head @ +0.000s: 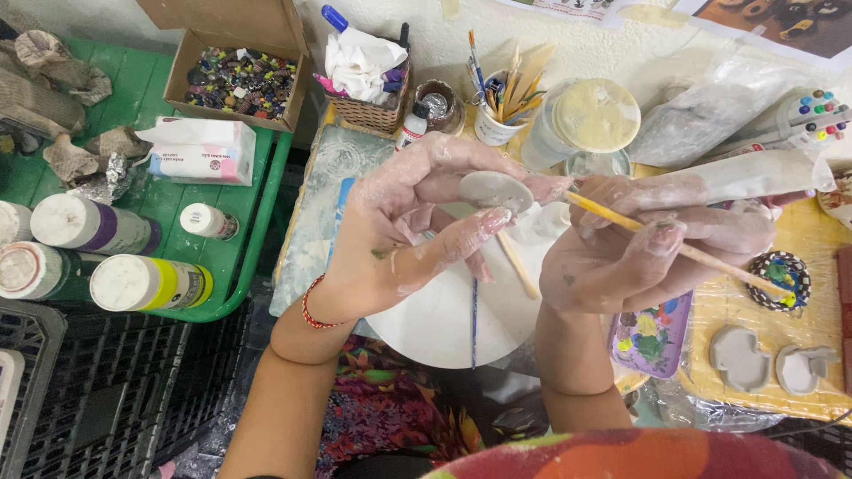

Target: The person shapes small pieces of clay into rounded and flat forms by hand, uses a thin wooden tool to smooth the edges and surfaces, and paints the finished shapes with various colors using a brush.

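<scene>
Nearest the camera, at six o'clock, both forearms are rising over a patterned lap toward a round white board. Just above it, the left hand is pinching a small grey clay disc, its grip clamped on the disc's rim between thumb and fingertips. At three o'clock from the disc, the right hand is closing its grip around a thin wooden paintbrush, whose tip is touching the disc's edge. The disc is looking bare grey, so colouring seems barely begun. Further right, at four o'clock, two more unpainted clay pieces are waiting on the yellow table beside a paint palette; one small painted piece appears finished. Farthest away, at twelve o'clock, a cup of brushes is standing against the wall.
</scene>
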